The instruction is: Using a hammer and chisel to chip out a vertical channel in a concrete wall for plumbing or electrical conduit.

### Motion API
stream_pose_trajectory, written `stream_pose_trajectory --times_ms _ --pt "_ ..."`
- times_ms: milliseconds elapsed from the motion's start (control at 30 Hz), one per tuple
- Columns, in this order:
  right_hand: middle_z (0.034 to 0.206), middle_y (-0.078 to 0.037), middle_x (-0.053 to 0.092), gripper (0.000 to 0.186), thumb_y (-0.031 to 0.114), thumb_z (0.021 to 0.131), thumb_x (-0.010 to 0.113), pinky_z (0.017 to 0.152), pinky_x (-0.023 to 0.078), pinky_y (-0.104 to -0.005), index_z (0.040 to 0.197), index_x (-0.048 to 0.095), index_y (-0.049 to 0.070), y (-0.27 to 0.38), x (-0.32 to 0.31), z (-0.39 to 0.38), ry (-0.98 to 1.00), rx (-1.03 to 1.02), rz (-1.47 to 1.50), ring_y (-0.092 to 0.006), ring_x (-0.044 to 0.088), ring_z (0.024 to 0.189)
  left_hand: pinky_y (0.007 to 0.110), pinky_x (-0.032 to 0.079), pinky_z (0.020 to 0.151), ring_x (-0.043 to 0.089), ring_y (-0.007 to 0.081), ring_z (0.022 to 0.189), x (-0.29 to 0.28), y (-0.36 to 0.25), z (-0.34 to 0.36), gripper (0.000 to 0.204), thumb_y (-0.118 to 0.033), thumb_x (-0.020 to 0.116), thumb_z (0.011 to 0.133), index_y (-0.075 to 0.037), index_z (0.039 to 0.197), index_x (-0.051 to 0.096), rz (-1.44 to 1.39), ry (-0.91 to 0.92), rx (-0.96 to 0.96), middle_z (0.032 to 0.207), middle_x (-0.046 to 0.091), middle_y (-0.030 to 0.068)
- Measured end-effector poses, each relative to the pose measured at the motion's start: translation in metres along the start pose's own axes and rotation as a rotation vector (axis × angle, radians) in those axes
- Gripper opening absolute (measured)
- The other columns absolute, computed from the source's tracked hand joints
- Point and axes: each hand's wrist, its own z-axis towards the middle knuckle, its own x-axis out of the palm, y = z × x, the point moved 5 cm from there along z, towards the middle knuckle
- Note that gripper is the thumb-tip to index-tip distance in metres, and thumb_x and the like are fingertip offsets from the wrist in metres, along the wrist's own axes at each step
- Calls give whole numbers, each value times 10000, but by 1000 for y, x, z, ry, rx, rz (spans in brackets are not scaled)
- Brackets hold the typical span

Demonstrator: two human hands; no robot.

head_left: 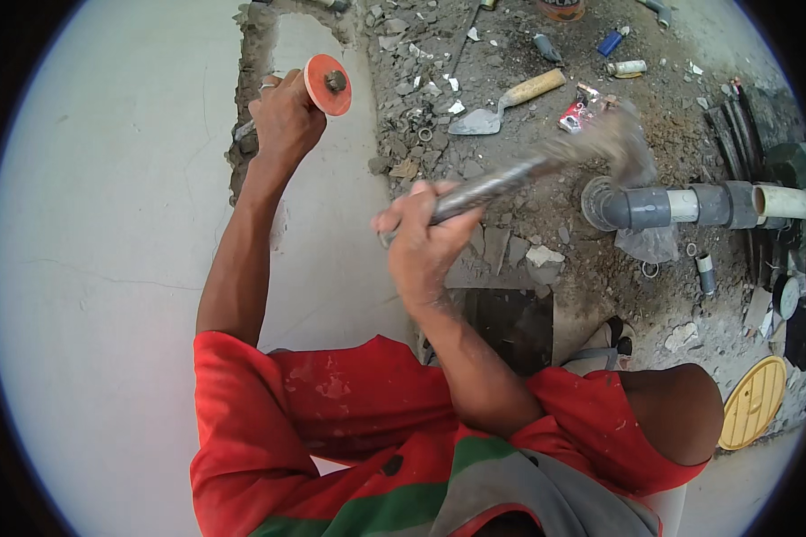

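Note:
My left hand is closed round a chisel with a round red hand guard; its struck end faces me. The chisel's tip is hidden behind my hand, at a rough groove cut in the white wall. In my right hand is a hammer, gripped low on its dark metal handle. The hammer's head, out to the right over the rubble, is smeared by motion and stands apart from the chisel.
Broken rubble covers the ground along the wall. On it lie a wooden-handled trowel, a red wrapper and a blue piece. Grey and white pipe juts in from the right. A round yellow grate is at lower right.

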Motion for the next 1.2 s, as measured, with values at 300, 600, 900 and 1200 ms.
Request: stream_pose_trajectory --times_ms 300,600,900,1200 --pt "679 -210 575 221 65 852 565 559 491 -435 943 380 -15 14 20 5 286 200 -376 -356 618 574 473 399 621 571 341 852 -7 10 -2 73 -98 606 792 -140 851 615 -35 -41 -10 819 634 6" --pt "713 -88 536 170 3 897 500 510 486 -312 992 359 -8 -2 17 -20 756 134 -898 -183 561 520 458 410 624 548 326 794 -8 27 -8 84 -82 632 766 -144 820 616 -93 -135 -9 792 616 -4" --pt "640 -146 539 240 57 874 555 462 455 -389 938 339 -28 -53 -3 -41 859 304 -920 -232 547 457 403 422 659 550 314 707 -5 24 -9 89 -70 640 753 -131 812 612 -107 -169 62 762 606 21" --pt "601 -233 545 242 67 860 553 510 439 -472 946 352 -37 -54 24 -46 892 48 -1090 -415 598 571 386 429 684 562 289 696 -22 24 -9 107 -86 674 751 -125 843 636 -214 -265 80 753 619 32"
